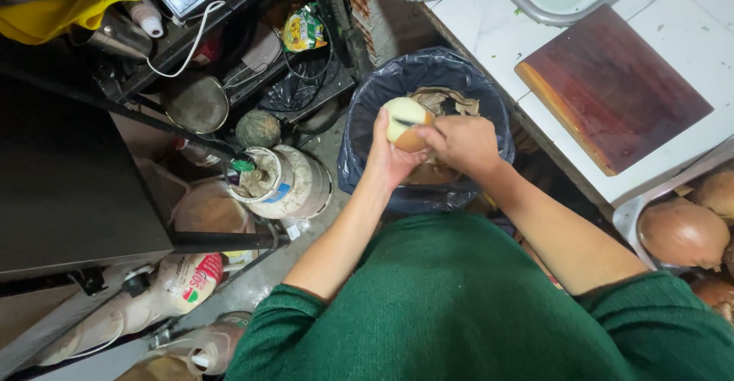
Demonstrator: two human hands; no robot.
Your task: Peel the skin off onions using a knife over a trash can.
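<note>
— What have the hands got hold of?

— The left hand (386, 155) is cupped round a half-peeled onion (404, 121), fingers wrapped closed on its left side so the pale bared flesh faces up. The right hand (461, 142) is clenched on a small knife (407, 123); only a sliver of the blade shows, lying against the onion's top.

— And why out there, away from the body?

— Both hands sit right over the bin (365, 106), a round one lined with a dark bag, so I'd judge the papery skins (451, 102) drop straight in (a heap of brown ones already lies inside, at the far side).

— Anything on the right?

— A tiled counter (474, 14) with a reddish wooden chopping board (612, 87) lying bare, and nearer, a metal tray (634, 217) of unpeeled brown onions (682, 232), within reach of the knife hand.

— The left?

— A gas cylinder (281, 182) on the floor beside the bin, dark shelving beyond with a metal pan (197, 104), and plastic bottles (180, 282) lying near.
</note>
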